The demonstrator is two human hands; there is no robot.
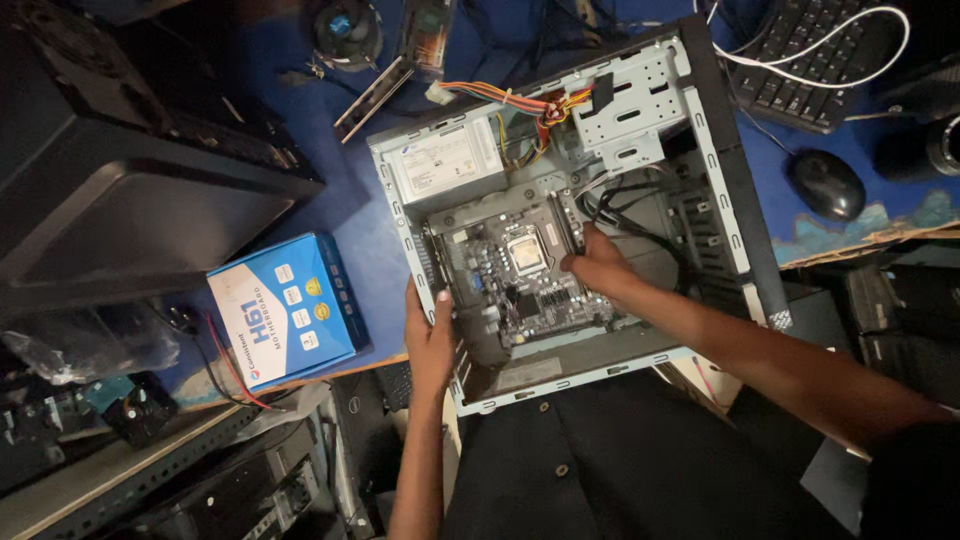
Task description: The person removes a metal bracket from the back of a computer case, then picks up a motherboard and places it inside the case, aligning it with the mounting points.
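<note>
Grey case [716,170], dark motherboard [520,280], blue-white box [285,310], blue table [350,190], black mouse [826,184]

Open computer case [716,190] lying on a blue counter [350,215], motherboard [515,280] inside with both hands on it: left hand [430,335] at its left edge, right hand [597,265] at its right edge, near black cables [640,215]. Power supply [445,160] at the case's top left, apparently bolted in. Blue box [287,310] left of the case; keyboard [800,55] and mouse [826,184] at upper right.
</note>
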